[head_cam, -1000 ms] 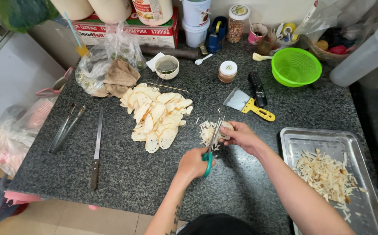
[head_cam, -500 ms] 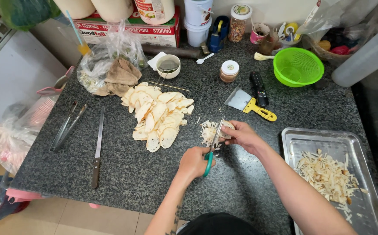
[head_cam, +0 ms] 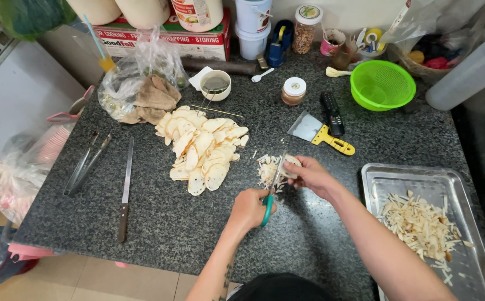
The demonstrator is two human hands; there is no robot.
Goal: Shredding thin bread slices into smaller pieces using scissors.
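L hand (head_cam: 249, 207): fist closed round green handles of scissors (head_cam: 272, 187), blades pointing up & away over counter (head_cam: 198, 223).
R hand (head_cam: 308, 174): fingers pinching a pale slice (head_cam: 291, 164) at the scissor blades.
Cut bits (head_cam: 266, 170): small pile of thin strips on counter, right under the blades, touching R fingertips.
Slice heap (head_cam: 203, 146): pale round slices, just left of cut bits.
Tray (head_cam: 384, 178): metal, right of R forearm, holds more strips (head_cam: 421, 226).
Knife (head_cam: 125, 192) & tongs (head_cam: 86, 163): far left, well apart from hands.
Scraper (head_cam: 320, 132): yellow handle, beyond R hand.
Green colander (head_cam: 382, 85): back right.
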